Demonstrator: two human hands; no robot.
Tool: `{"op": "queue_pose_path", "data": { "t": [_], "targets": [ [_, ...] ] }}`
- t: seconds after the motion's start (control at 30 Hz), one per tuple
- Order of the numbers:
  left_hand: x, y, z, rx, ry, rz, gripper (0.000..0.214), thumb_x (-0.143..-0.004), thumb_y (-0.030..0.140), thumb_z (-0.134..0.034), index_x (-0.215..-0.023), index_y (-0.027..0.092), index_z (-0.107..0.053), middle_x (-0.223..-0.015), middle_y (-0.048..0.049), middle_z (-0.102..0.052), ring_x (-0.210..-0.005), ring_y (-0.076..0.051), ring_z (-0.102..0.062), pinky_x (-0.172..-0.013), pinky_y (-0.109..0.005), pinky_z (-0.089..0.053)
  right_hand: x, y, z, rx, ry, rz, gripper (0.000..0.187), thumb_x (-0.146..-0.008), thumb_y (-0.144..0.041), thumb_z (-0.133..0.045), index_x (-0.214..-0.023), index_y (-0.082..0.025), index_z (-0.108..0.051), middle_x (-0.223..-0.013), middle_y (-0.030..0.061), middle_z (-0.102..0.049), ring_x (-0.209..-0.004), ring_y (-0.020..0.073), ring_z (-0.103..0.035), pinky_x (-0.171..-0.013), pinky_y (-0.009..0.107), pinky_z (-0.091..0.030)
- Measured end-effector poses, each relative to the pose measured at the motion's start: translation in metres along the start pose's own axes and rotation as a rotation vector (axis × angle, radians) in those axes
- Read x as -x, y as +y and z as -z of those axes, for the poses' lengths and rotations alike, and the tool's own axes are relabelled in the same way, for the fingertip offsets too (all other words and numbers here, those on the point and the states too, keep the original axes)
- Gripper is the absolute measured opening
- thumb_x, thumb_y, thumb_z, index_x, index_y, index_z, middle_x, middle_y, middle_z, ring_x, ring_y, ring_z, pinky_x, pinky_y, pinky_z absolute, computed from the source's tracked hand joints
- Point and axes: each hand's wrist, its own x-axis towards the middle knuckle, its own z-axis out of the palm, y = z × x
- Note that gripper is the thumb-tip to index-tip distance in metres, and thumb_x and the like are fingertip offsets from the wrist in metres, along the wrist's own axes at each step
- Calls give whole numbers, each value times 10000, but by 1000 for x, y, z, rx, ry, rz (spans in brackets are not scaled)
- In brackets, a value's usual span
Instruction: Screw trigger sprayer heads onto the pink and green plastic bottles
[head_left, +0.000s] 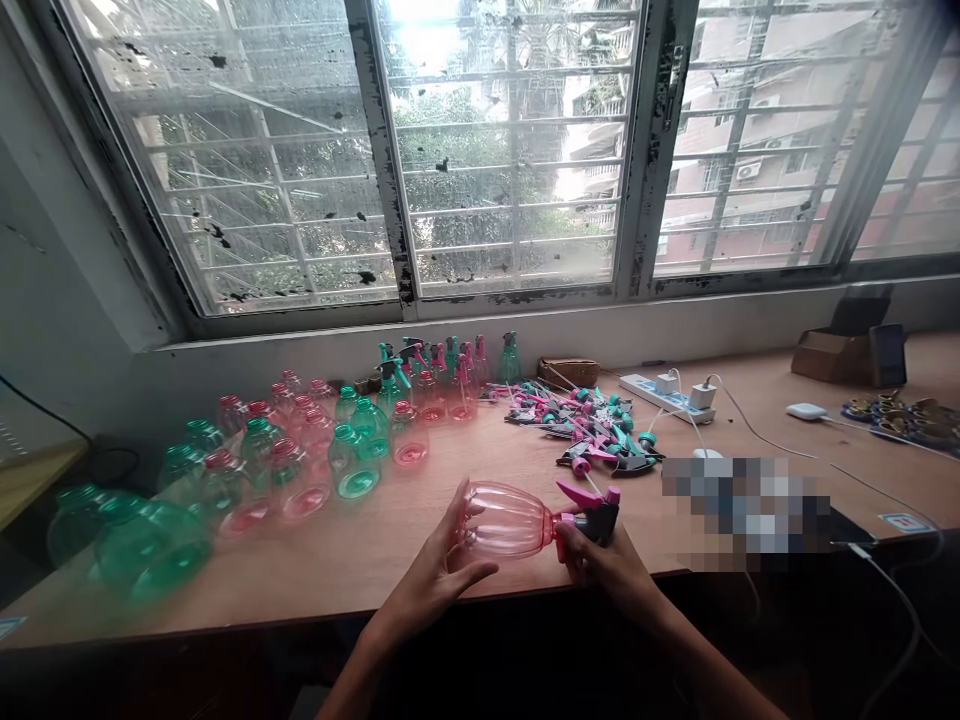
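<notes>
A clear pink spray bottle lies sideways in front of me, just over the table's front edge. A pink and black spray head sits at its neck, pointing right. My left hand cups the bottle's base, fingers behind it and the thumb reaching along below. My right hand is closed around the neck and spray head, with the thumb by the collar. Just beyond lies a heap of loose pink, teal and black spray heads.
Several open pink and green bottles stand on the left. Bottles with spray heads line the wall. A power strip with chargers, cables, a brown pouch and a phone are on the right of the wooden table.
</notes>
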Motion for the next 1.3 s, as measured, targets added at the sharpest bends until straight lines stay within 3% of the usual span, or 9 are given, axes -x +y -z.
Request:
{"op": "queue_pose_path", "data": {
  "t": [0.13, 0.37, 0.53, 0.67, 0.77, 0.9, 1.03, 1.13, 1.3],
  "targets": [
    [0, 0, 0, -26, 26, -10, 978, -850, 327, -753, -1574, 365, -96, -1579, -90, -364, -1454, -309, -347, -1213, -518, -218, 0, 0, 0, 3, -3, 3, 405, -839, -553, -702, -936, -172, -603, -574, -27, -624, -398, 99, -517, -377, 201, -354],
    [-4, 9, 0, -31, 3, 12, 862, -859, 367, -739, -1561, 278, -246, -1457, -117, -530, -1348, -324, -498, -1155, -491, -353, -1, -2, 1, 28, -35, 5, 386, -820, -525, -736, -892, -154, -659, -520, -48, -556, -399, 106, -504, -391, 215, -349],
    [-3, 4, -1, -46, 36, 13, 989, -827, 329, -773, -1573, 354, -125, -1615, -88, -313, -1447, -317, -366, -1189, -485, -286, 0, -2, 0, 21, 10, -9, 423, -803, -558, -733, -899, -155, -647, -567, -27, -606, -398, 108, -519, -376, 206, -357],
    [-2, 3, -1, -51, 26, 23, 1085, -796, 310, -805, -1581, 329, -56, -1507, -114, -480, -1390, -301, -458, -1195, -498, -265, 0, 0, 0, 18, 22, -15, 418, -817, -553, -723, -908, -154, -640, -581, -14, -624, -408, 111, -534, -377, 201, -357],
    [-2, 7, -1, -44, 27, 36, 949, -863, 376, -725, -1585, 255, -120, -1411, -139, -571, -1348, -309, -502, -1169, -506, -313, 0, -1, 0, 17, 4, -15, 408, -809, -540, -740, -882, -148, -652, -576, -12, -623, -412, 107, -532, -388, 201, -361],
    [-3, 13, 0, -37, 4, 28, 748, -916, 389, -655, -1549, 235, -286, -1447, -125, -552, -1365, -299, -489, -1173, -473, -325, 1, -4, 1, 14, -3, -23, 415, -806, -554, -737, -865, -149, -669, -588, -2, -634, -421, 107, -521, -389, 206, -377],
    [-1, 10, 0, -32, 5, 17, 878, -874, 352, -716, -1571, 304, -185, -1547, -97, -443, -1421, -299, -418, -1182, -466, -312, 2, -8, -1, 5, 22, -29, 436, -799, -593, -719, -806, -160, -669, -602, 6, -636, -455, 122, -530, -396, 217, -409],
    [0, 8, 0, -36, 17, 16, 965, -845, 343, -751, -1581, 299, -128, -1527, -112, -460, -1417, -304, -420, -1195, -483, -276, 2, -9, -2, 9, 29, -36, 457, -777, -614, -726, -823, -162, -675, -607, 7, -640, -456, 127, -537, -391, 218, -414],
    [-3, 11, 0, -34, 16, 12, 869, -878, 402, -705, -1572, 238, -208, -1460, -125, -526, -1392, -324, -444, -1177, -478, -313, 2, -9, -3, 43, -36, -50, 449, -765, -569, -759, -664, -137, -690, -534, 6, -609, -446, 121, -526, -414, 225, -407]
  ]
}}
